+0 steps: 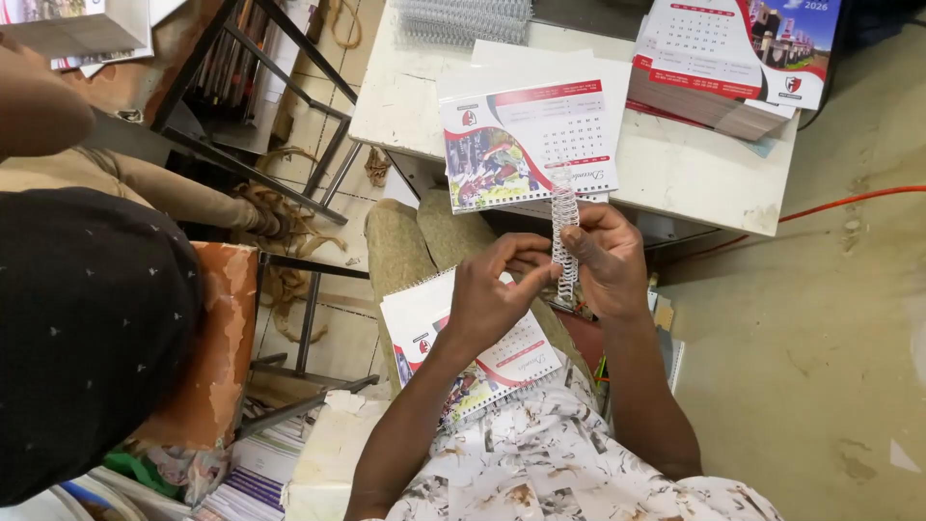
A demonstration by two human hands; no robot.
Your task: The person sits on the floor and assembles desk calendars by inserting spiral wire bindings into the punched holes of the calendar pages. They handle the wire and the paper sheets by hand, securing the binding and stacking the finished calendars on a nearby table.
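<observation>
While the head camera looks straight down, both hands meet just above the person's lap around a short silver wire binding coil [564,241], which stands roughly upright between them. The right hand [610,262] is closed around the coil, thumb and fingers wrapped on its middle, and the left hand [494,294] pinches its lower part with curled fingertips. The coil's top end reaches up in front of the near edge of a loose stack of white calendar sheets with red bands and a date grid [529,143], which lies on the near side of a worn white table [694,174]. On the lap, under the left wrist, rests a bound white-and-red desk calendar with a wire spine [477,357], tilted toward the left. Far right on the table sits a thick pile of similar printed calendar sheets [733,68], and at the far edge lies a bundle of silver wire coils [463,17]. To the left stands a rust-orange metal stool [224,328], beside a person in dark dotted clothing [87,328].
</observation>
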